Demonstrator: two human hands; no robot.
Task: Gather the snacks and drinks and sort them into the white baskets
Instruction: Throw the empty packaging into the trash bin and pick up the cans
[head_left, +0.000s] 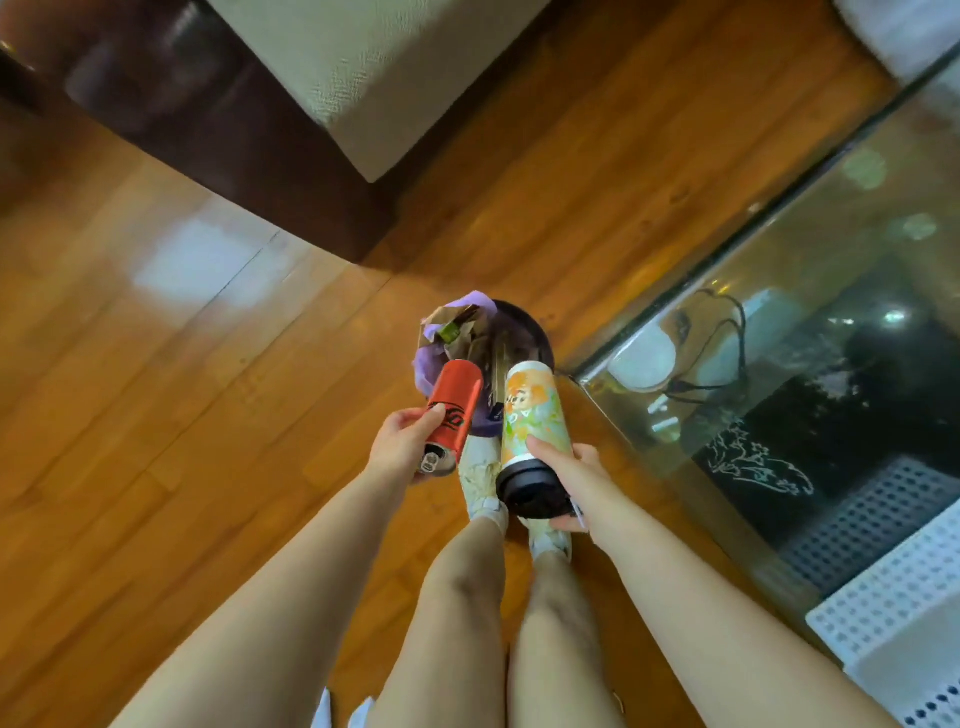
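The person stands on the wooden floor with a drink in each hand. The left hand (405, 441) has its grip curled round a red can (453, 410), thumb over the side near the top end, which points back toward the body. The right hand (569, 470) wraps its grip round the lower part of a tall printed bottle (532, 415) with a black lid, also tipped so the lid faces the body. Both drinks hang over a dark waste bin (524, 335) on the floor, which has a purple liner and crumpled paper in it.

The white basket (893, 603) sits on the glass-topped bench (779, 291), to the right of the bin and nearer the person; only its perforated corner shows at the frame edge, so what it holds cannot be told.

The step in hand looks like carrying both drinks to that basket. To do it well, turn toward the bench first, away from the bin, so that nothing slips into it. The can seems opened, so bring it upright before moving. Lower each drink onto the basket floor and loosen the fingers only once it stands, one hand at a time, the taller bottle placed against a wall so it does not topple.
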